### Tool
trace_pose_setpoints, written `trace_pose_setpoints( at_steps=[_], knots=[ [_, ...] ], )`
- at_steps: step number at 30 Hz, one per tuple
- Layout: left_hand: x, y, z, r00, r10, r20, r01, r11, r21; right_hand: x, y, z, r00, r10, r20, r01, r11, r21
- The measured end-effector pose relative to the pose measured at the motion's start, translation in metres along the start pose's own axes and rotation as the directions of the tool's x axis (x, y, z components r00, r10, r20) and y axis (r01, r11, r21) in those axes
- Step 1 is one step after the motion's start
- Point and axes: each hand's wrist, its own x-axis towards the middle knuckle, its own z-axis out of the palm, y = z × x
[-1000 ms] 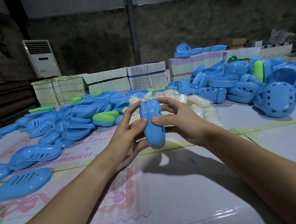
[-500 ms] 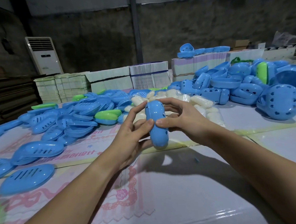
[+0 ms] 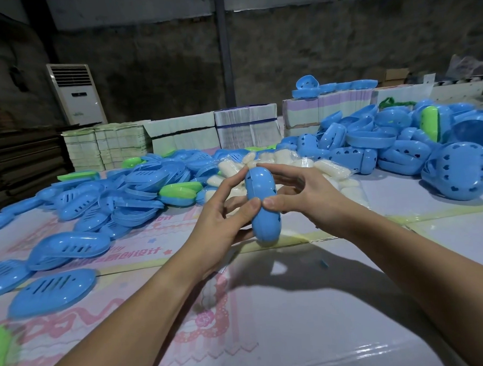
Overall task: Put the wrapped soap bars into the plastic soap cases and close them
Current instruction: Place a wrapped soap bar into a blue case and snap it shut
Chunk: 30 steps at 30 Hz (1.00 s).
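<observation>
A closed blue plastic soap case [image 3: 262, 207] stands on edge above the table, held between both hands. My left hand [image 3: 222, 217] pinches its left side with thumb and fingertips. My right hand [image 3: 305, 199] pinches its right side, thumb pressed at the seam beside the left thumb. Whether a soap bar is inside is hidden. Several wrapped white soap bars [image 3: 326, 168] lie in a heap just behind the hands.
Loose blue case halves [image 3: 140, 193] with a few green ones [image 3: 179, 191] cover the left of the table. Closed blue cases [image 3: 400, 146] pile at the right. Stacks of flat cartons [image 3: 246, 129] line the back. A floor air conditioner [image 3: 76, 93] stands at the wall.
The case has sunk a little toward the table and both thumbs have come together at its seam. The camera has tilted slightly upward.
</observation>
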Motion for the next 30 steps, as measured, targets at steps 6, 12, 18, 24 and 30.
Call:
trace_pose_setpoints(
  at_steps=[6,12,18,24,30],
  knots=[
    [0.000,-0.002,0.000,1.000,0.002,-0.016,-0.002,1.000,0.018,0.000,0.003,0.000,0.999,-0.025,0.024,0.025,1.000,0.014],
    [-0.001,0.002,0.002,1.000,-0.025,-0.004,0.024,0.997,-0.077,0.001,0.002,0.002,0.999,-0.019,0.038,0.020,0.999,-0.041],
    [0.005,0.004,0.005,0.993,-0.117,0.005,0.116,0.979,-0.167,0.005,0.005,0.004,1.000,-0.002,0.015,0.004,0.997,-0.082],
    [0.010,0.001,-0.003,0.977,-0.177,-0.119,0.157,0.974,-0.166,0.006,0.004,-0.002,0.980,0.045,-0.194,-0.107,0.941,-0.322],
    [0.018,0.002,-0.018,0.957,-0.152,-0.247,0.107,0.976,-0.187,-0.017,-0.008,-0.051,0.950,0.096,-0.297,-0.263,0.760,-0.594]
  ],
)
